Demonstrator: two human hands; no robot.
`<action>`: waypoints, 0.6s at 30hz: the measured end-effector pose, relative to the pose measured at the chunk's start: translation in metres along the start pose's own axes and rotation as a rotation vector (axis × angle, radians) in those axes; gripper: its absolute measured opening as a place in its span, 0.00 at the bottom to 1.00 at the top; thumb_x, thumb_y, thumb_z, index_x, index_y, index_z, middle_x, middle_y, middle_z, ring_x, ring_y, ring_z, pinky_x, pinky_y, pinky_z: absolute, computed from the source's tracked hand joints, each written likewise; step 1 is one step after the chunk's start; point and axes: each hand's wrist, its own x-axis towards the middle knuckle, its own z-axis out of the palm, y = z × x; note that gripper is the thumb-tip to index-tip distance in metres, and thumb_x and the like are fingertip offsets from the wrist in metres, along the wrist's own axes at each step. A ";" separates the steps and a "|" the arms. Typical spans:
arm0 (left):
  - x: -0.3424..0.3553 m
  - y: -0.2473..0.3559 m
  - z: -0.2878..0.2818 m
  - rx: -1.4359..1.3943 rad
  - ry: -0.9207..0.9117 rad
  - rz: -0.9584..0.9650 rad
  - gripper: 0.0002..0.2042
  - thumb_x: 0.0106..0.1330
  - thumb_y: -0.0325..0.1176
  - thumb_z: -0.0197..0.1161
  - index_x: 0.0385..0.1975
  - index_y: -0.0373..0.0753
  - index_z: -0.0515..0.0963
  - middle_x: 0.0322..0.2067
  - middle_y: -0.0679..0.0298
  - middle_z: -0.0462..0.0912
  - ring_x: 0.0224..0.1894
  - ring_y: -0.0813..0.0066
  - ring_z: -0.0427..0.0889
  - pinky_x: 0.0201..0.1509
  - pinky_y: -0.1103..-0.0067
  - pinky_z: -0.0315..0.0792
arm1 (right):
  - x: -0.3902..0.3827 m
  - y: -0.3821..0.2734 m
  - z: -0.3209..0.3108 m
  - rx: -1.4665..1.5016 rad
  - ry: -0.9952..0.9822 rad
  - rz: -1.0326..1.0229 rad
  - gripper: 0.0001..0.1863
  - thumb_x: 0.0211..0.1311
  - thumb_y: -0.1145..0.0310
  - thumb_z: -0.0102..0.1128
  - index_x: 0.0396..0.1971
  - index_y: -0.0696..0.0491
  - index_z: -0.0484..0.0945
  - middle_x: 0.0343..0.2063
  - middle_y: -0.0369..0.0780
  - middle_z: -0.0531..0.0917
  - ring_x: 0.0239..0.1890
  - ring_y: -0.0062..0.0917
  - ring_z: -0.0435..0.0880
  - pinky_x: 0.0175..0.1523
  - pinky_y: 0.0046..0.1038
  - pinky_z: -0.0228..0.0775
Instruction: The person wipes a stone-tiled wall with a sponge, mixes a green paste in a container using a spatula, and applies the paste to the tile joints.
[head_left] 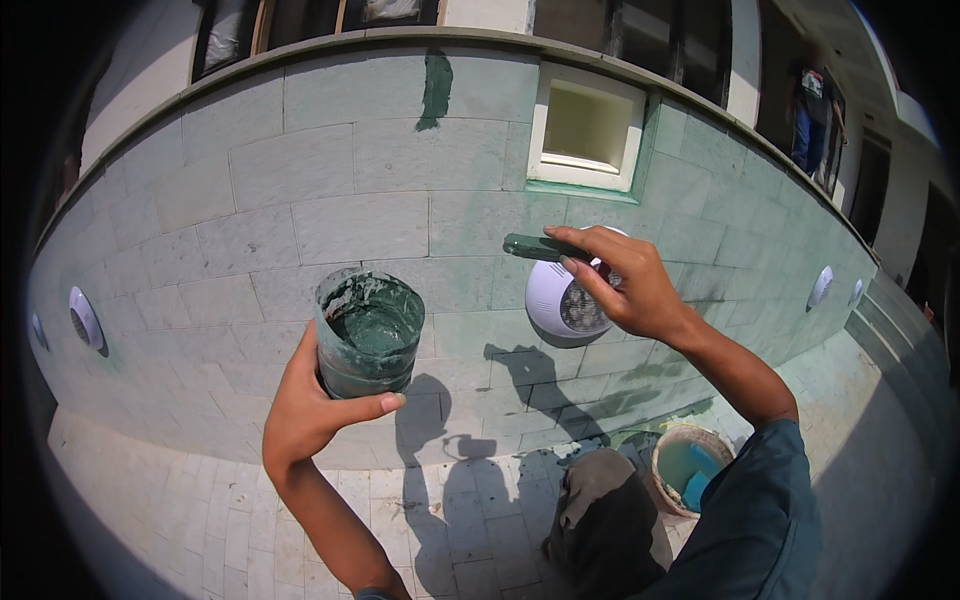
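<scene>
My left hand [300, 415] is wrapped round a tub [366, 378] smeared inside and out with dark green. Thick dark green paste [378, 330] lies inside it, lower at the middle than along the walls. To the right, my right hand [635, 280] grips a short, flat spreader [540, 247] coated in the same green and held nearly level. Behind that hand, partly hidden by it, is a round white lamp [548, 298] on the tiled wall [390, 155]. High on the tiles runs an upright streak of green paste [436, 92]. Neither tub nor spreader appears to touch the wall.
A white-framed square recess [580, 172] is set in the wall above the lamp. By my knee [610, 510] stands a bucket [658, 470] with water and a blue sponge [695, 490]. More round lamps [86, 318] dot the wall. A person [812, 105] stands above at far right, near steps [900, 330].
</scene>
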 end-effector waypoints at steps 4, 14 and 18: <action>0.007 -0.004 0.015 0.054 -0.064 0.005 0.45 0.37 0.35 0.84 0.60 0.32 0.67 0.49 0.54 0.80 0.51 0.63 0.81 0.59 0.70 0.73 | -0.036 -0.023 -0.014 0.199 -0.049 0.163 0.19 0.67 0.70 0.58 0.57 0.56 0.79 0.38 0.43 0.86 0.28 0.22 0.80 0.34 0.24 0.71; 0.009 -0.014 0.050 0.114 -0.228 0.025 0.47 0.31 0.34 0.84 0.59 0.31 0.68 0.48 0.52 0.80 0.50 0.60 0.81 0.58 0.69 0.73 | -0.051 -0.043 0.020 0.553 -0.129 0.142 0.16 0.69 0.70 0.58 0.54 0.57 0.81 0.36 0.41 0.85 0.31 0.21 0.82 0.37 0.27 0.75; 0.025 -0.029 0.049 0.285 -0.342 0.122 0.52 0.26 0.39 0.85 0.61 0.34 0.69 0.50 0.51 0.80 0.52 0.56 0.81 0.59 0.67 0.72 | -0.045 -0.040 0.019 0.409 -0.137 -0.030 0.15 0.66 0.72 0.59 0.51 0.57 0.82 0.37 0.44 0.86 0.33 0.29 0.85 0.39 0.29 0.76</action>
